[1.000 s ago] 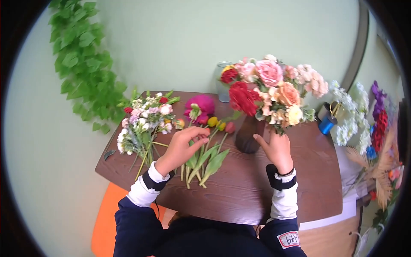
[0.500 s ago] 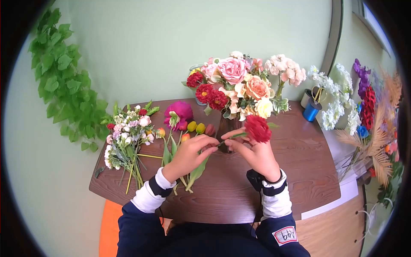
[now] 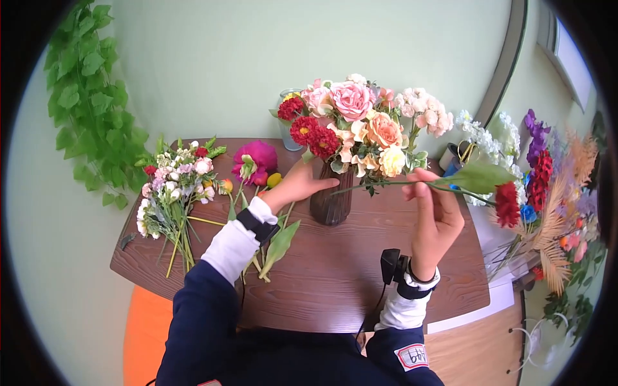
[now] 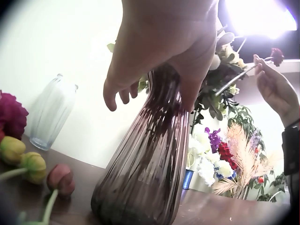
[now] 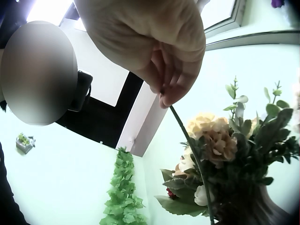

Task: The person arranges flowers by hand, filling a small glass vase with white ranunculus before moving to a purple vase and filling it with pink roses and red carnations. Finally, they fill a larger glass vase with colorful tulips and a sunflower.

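My left hand grips the neck of a dark ribbed glass vase, thumb on one side and fingers on the other. The vase stands upright on the table and holds a full bouquet of pink, peach, cream and red flowers. Right of it, my right hand is raised and pinches the green stem of a single red flower between thumb and fingertips. The flower lies nearly level, its head and large leaf pointing right and its bare stem end toward the vase. In the right wrist view the stem crosses before the bouquet.
Tulips and a magenta bloom lie left of the vase on the brown table. Farther left is a bunch of small white and pink flowers. A clear glass vase stands behind. More flowers fill the right side.
The right hand has gone from empty beside the vase to holding the red flower, then moved right and up with it. The left hand has left the stem and taken hold of the vase neck.
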A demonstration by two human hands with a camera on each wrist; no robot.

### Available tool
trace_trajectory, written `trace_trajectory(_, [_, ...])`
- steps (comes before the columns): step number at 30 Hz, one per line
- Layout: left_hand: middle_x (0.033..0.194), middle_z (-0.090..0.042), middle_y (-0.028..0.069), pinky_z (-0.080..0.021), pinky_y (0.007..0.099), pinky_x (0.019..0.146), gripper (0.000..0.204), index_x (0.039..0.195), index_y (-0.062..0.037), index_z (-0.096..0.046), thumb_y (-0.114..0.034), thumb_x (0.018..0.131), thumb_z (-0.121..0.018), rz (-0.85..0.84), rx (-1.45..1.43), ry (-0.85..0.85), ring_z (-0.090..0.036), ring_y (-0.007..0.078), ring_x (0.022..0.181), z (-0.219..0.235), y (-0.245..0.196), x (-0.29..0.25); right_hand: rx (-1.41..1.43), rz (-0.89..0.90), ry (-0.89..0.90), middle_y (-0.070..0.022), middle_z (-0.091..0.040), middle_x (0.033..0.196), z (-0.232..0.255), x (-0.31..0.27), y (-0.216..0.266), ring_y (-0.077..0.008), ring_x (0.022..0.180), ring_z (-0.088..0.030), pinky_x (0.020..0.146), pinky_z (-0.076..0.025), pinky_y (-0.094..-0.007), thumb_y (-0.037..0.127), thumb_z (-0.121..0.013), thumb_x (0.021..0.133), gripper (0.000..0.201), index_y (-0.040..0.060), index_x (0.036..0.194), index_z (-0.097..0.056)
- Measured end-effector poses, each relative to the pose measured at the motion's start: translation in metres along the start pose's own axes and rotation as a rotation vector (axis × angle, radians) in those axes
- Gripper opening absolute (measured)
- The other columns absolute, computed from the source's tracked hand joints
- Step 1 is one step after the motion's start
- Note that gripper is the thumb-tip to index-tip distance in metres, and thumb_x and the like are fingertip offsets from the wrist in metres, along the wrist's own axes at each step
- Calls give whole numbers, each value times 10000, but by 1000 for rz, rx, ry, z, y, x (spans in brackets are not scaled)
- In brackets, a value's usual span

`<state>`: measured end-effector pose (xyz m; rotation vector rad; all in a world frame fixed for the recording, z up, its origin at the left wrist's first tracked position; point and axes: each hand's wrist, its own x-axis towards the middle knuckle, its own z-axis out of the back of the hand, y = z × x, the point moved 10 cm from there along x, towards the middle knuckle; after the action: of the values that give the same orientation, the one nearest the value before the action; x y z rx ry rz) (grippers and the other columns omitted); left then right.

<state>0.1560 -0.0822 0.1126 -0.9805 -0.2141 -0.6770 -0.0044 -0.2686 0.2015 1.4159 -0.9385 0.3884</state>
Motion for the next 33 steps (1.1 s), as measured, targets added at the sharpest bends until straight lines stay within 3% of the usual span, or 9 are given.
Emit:
trace_trajectory(1, [1258, -490, 179, -360, 374, 988, 801, 1294, 12, -375, -241, 660, -794, 127, -126, 67, -477, 301, 1166, -8, 11, 3, 26, 30, -68, -125, -645, 908, 7, 0, 5, -134, 732, -606, 668, -488, -241, -4, -541, 882, 179, -75, 1035, -598])
trace_trajectory(2, [1258, -490, 179, -360, 374, 988, 801, 1294, 12, -375, -241, 660, -794, 124, -128, 61, -477, 301, 1166, -11, 12, 6, 8, 58, -100, -134, -645, 896, 13, 0, 9, -144, 724, -607, 665, -489, -245, 6, -538, 887, 194, -71, 1058, -588])
trace_trajectory(4, [1239, -511, 161, -380, 363, 964, 760, 1264, 11, -416, -256, 661, -795, -72, -407, 36, -504, 281, 1138, -18, 3, 12, 10, 86, -122, -133, -645, 892, 16, 1, 12, -146, 722, -608, 662, -489, -246, 13, -537, 890, 193, -70, 1057, -590])
trace_trajectory(8, [1198, -532, 138, -400, 354, 938, 746, 1233, -14, -440, -245, 630, -814, -39, -279, -54, -542, 264, 1086, -24, 28, 14, 10, 139, -166, -140, -644, 889, 20, -3, 18, -157, 715, -608, 656, -494, -256, 29, -535, 897, 179, -65, 1037, -593])
trace_trajectory(12, [1208, -508, 146, -402, 362, 938, 775, 1226, -7, -418, -256, 612, -818, -69, -179, -124, -525, 277, 1096, -11, -6, 8, 43, 241, -282, -154, -642, 892, 36, -7, 26, -175, 718, -609, 649, -500, -271, 26, -529, 899, 156, -67, 1007, -592])
trace_trajectory(15, [1213, -479, 159, -410, 368, 931, 822, 1248, -10, -392, -278, 601, -823, -42, -121, -187, -513, 293, 1100, -14, 7, 9, 56, 286, -337, -161, -640, 896, 41, -10, 29, -183, 720, -610, 647, -505, -283, 20, -529, 897, 149, -71, 999, -589])
trace_trajectory(21, [1215, -461, 167, -428, 378, 910, 851, 1254, -17, -384, -310, 588, -824, 41, -88, -192, -506, 302, 1099, -20, 29, 10, -83, 347, -302, -173, -636, 916, 31, -11, 37, -191, 723, -611, 650, -513, -290, -33, -526, 880, 137, -78, 995, -586])
trace_trajectory(31, [1198, -482, 150, -424, 365, 903, 818, 1242, -17, -386, -273, 601, -825, -31, -104, -225, -505, 283, 1099, -17, 11, 7, -109, 417, -328, -205, -627, 926, 33, -16, 46, -218, 726, -619, 640, -524, -291, -70, -516, 866, 112, -94, 952, -583])
trace_trajectory(33, [1193, -491, 148, -420, 363, 904, 777, 1220, -13, -412, -255, 608, -824, -37, -129, -233, -502, 273, 1102, -15, 8, 7, -134, 458, -219, -176, -635, 930, 20, -15, 48, -193, 735, -612, 674, -510, -292, -43, -497, 889, 137, -87, 987, -583])
